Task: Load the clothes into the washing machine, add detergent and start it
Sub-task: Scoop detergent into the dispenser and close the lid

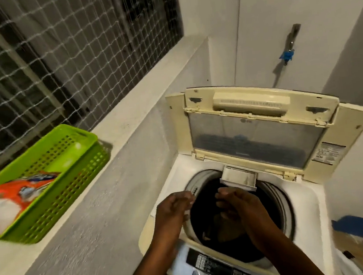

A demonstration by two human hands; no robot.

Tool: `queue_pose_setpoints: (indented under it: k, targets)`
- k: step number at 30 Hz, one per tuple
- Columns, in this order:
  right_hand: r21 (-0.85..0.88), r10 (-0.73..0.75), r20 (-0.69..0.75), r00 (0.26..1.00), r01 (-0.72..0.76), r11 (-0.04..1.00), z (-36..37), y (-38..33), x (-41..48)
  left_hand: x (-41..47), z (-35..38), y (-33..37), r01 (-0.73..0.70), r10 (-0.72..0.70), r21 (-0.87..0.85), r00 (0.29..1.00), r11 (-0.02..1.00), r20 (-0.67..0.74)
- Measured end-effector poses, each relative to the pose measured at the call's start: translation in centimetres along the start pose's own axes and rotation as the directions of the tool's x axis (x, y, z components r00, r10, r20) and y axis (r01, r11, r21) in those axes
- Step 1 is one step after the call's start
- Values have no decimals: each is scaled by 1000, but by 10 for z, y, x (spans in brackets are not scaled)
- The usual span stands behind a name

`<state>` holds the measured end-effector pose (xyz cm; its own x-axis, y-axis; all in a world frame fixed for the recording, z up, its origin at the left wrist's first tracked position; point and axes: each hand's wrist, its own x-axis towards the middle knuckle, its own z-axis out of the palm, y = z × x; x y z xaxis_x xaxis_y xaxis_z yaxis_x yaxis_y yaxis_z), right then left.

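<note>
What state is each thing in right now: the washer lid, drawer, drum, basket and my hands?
Washing machine lid: open, propped up at the back.
Drum: dark clothes inside.
Detergent drawer: pulled out over the Drum.
Green basket: on the ledge, holding an orange detergent packet.
Left hand: over the Drum's left rim, fingers curled; grip unclear.
Right hand: over the Drum, fingers curled; grip unclear.
</note>
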<state>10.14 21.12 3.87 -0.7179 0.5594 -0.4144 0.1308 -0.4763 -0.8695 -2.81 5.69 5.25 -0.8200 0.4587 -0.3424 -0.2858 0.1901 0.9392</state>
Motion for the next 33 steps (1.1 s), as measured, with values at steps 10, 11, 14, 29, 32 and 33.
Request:
queue_pose_setpoints:
  k: [10, 11, 14, 29, 32, 33]
  targets:
    - [-230, -156, 249, 956, 215, 949, 99, -66, -33, -62, -103, 67, -223, 247, 180, 962, 958, -120]
    - [-237, -161, 275, 948, 230, 944, 110, -70, -33, -68, -114, 73, -239, 269, 200, 953, 950, -138]
    - [-246, -161, 347, 924, 255, 935, 145, -78, -36, -85, -154, 93, -287, 328, 216, 925, 933, -190]
    - [-324, -321, 685, 654, 668, 670, 296, -86, -82, -66, -344, 162, -210, 722, 873, 661, 439, -204]
    - [-359, -321, 766, 558, 784, 507, 324, -72, -89, -51, -356, 163, -189, 663, 907, 739, 377, -122]
    - [-372, -317, 785, 533, 814, 446, 334, -68, -91, -47, -357, 165, -187, 651, 915, 752, 357, -100]
